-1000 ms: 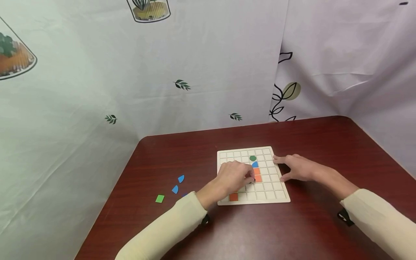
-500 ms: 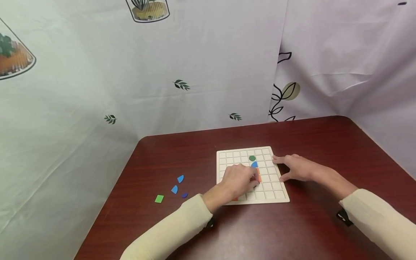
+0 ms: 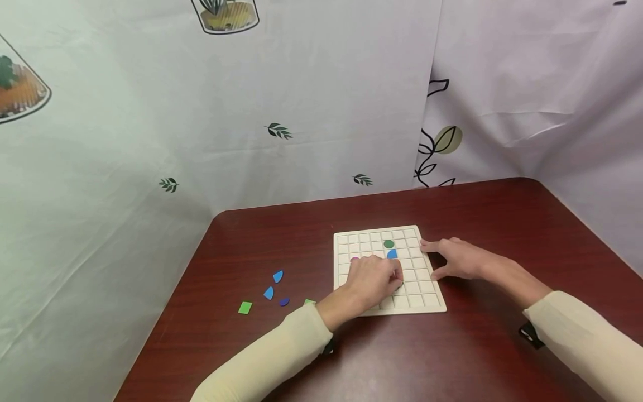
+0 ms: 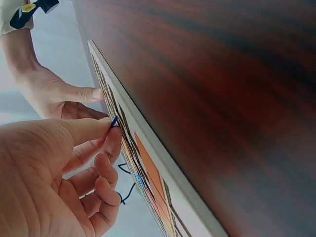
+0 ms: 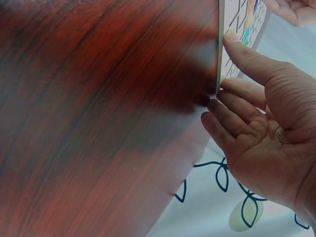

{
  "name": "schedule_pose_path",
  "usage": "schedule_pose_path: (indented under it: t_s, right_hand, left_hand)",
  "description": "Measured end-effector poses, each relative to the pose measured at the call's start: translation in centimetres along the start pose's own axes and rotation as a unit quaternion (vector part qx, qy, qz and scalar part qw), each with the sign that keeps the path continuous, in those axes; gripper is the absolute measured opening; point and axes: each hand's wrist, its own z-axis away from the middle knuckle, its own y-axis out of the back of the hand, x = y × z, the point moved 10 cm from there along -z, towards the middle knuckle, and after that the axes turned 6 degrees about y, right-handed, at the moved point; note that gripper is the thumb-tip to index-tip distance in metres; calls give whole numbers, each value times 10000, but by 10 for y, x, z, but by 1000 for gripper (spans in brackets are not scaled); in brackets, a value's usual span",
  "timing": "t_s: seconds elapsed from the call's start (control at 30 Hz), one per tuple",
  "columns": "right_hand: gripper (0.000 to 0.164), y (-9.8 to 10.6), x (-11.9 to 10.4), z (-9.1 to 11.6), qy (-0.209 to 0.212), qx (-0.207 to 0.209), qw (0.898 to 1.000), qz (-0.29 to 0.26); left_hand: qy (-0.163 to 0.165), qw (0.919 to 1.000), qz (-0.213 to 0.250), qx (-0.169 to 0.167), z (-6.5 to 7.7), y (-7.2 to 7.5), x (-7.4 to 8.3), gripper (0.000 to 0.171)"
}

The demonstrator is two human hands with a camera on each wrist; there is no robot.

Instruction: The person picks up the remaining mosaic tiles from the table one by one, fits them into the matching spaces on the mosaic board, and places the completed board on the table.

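Observation:
My left hand (image 3: 369, 283) is over the middle of a white gridded board (image 3: 438, 306), palm side down. Between thumb and index finger it pinches a small dark blue tile (image 4: 114, 121), held close over the grid in the left wrist view. My right hand (image 3: 461, 261) rests against the board's right edge, fingers and thumb spread and touching the rim. On the grid lie a green round tile (image 3: 389, 244), a blue quarter-circle tile (image 3: 392, 254) and an orange tile (image 4: 150, 168). A magenta tile (image 3: 354, 258) shows partly behind my left hand, which hides other cells.
Loose on the dark red table (image 3: 241, 352), left of the board, lie two blue quarter-circle tiles (image 3: 278, 276), a dark blue tile (image 3: 284, 301) and a green square (image 3: 245, 307). Another green tile (image 3: 310, 301) peeks out beside my left sleeve. A patterned curtain (image 3: 311, 111) hangs behind the table.
My left hand has shifted slightly right and toward me over the board, covering the orange tiles seen earlier. The right hand stays at the board's edge.

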Motion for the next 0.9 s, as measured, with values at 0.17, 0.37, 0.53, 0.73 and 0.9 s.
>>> schedule_pose_path:
  t_s: [0.17, 0.37, 0.53, 0.73, 0.9]
  right_hand:
    - [75, 0, 1, -1, -20, -13, 10000, -14]
    - [74, -1, 1, -1, -20, -19, 10000, 4]
    - [74, -1, 1, 0, 14, -22, 10000, 42]
    - [74, -1, 1, -1, 28, -17, 10000, 63]
    - [74, -1, 2, -1, -10, -34, 10000, 64]
  left_hand:
    - [-55, 10000, 22, 59, 1, 1, 1, 14]
    - [-57, 9999, 110, 57, 2, 0, 2, 19]
    - [-64, 9999, 64, 77, 2, 0, 3, 21]
    - [-11, 9999, 128, -104, 2, -3, 3, 15]
    - [23, 9996, 193, -192, 2, -5, 2, 12]
